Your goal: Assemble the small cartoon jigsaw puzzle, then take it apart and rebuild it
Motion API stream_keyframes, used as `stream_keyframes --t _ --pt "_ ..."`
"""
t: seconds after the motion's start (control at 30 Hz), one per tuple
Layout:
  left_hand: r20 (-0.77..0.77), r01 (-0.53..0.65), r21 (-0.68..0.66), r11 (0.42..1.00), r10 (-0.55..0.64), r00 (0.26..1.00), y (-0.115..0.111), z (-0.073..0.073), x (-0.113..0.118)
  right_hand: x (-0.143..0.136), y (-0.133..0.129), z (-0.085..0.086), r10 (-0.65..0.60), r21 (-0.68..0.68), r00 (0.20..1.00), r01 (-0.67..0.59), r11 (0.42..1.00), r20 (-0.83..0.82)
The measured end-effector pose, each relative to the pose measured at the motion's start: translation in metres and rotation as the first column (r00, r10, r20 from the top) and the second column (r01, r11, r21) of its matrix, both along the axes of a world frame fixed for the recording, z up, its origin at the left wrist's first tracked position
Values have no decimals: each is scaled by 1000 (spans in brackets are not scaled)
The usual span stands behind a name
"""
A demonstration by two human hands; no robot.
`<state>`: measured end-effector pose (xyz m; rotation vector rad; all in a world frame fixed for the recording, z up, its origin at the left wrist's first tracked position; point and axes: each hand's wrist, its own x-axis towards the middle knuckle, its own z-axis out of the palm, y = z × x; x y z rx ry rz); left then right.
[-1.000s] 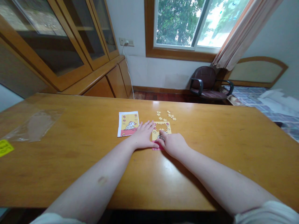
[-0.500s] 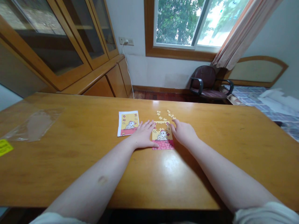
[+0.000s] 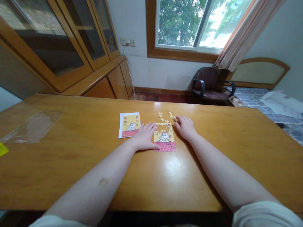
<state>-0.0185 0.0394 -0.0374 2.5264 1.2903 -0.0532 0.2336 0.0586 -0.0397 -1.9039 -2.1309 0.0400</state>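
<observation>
A jigsaw puzzle point(image 3: 164, 138) with a white animal on yellow and pink lies flat on the table, with a gap in its upper part. My left hand point(image 3: 146, 136) rests with fingers spread along the puzzle's left edge, its thumb over the pink part. Just beyond the upper right corner, my right hand point(image 3: 186, 126) has thumb and forefinger closed around a loose puzzle piece point(image 3: 175, 119), which the fingers partly cover. Several more loose pieces point(image 3: 162, 119) are scattered behind the puzzle. Left of it lies a printed picture sheet point(image 3: 129, 123) with the same design, close to my left hand.
The wooden table point(image 3: 208, 176) spans the view. On its left lie a clear plastic bag point(image 3: 35, 126) and a yellow label point(image 3: 3, 149) at the edge. A glass-fronted cabinet point(image 3: 99, 67) stands behind left, an office chair point(image 3: 205, 83) beyond the far edge.
My right hand has moved from the puzzle's right edge outward and slightly away from me to the loose pieces, closing on one. My left hand has stayed in place.
</observation>
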Motion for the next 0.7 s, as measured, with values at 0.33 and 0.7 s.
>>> stream_keyframes --t 0.33,0.7 --pt "-10 -8 -15 1000 7 1000 -1 3 1 0 1 -6 -6 30 1000 7 1000 -18" --pt "-2 4 -3 1000 -4 1000 0 1 0 -57 34 38 -83 -88 989 94 992 122"
